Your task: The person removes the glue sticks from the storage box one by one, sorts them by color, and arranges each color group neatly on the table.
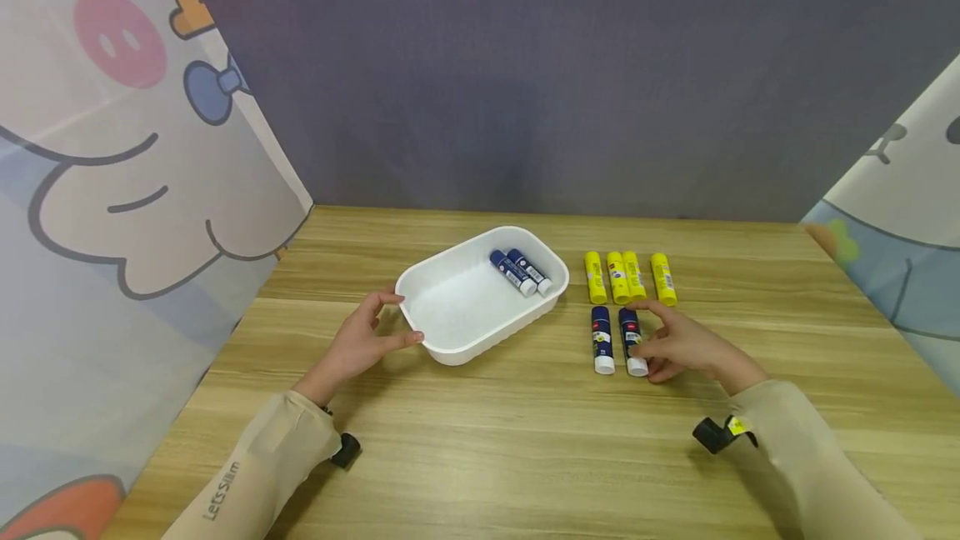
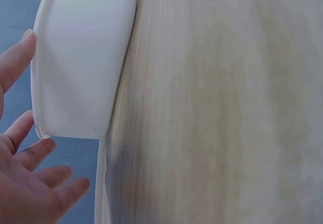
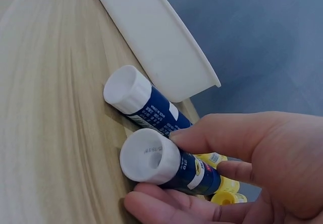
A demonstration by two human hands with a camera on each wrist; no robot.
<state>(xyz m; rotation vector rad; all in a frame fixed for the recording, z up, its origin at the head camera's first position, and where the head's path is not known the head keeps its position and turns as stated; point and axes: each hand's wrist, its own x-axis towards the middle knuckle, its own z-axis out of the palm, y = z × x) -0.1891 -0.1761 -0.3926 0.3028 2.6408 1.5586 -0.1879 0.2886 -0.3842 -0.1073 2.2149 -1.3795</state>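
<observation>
My right hand (image 1: 686, 344) pinches a dark blue glue stick (image 3: 191, 173) near its white end, thumb on one side and fingers on the other. The stick still lies on the table. Beside it, to the left, is a second blue glue stick (image 1: 602, 340). My left hand (image 1: 360, 344) touches the left end of a white tray (image 1: 480, 344), its thumb and index fingertip spread along the rim. The other left fingers extend loosely in the left wrist view. Two blue glue sticks (image 1: 513, 273) lie side by side inside the tray, toward its right end.
Several yellow glue sticks (image 1: 595, 277) lie in a row behind the blue ones, right of the tray. A grey partition (image 1: 525, 107) stands along the back edge of the wooden table (image 1: 510, 457). Printed cartoon panels (image 1: 150, 190) flank both sides.
</observation>
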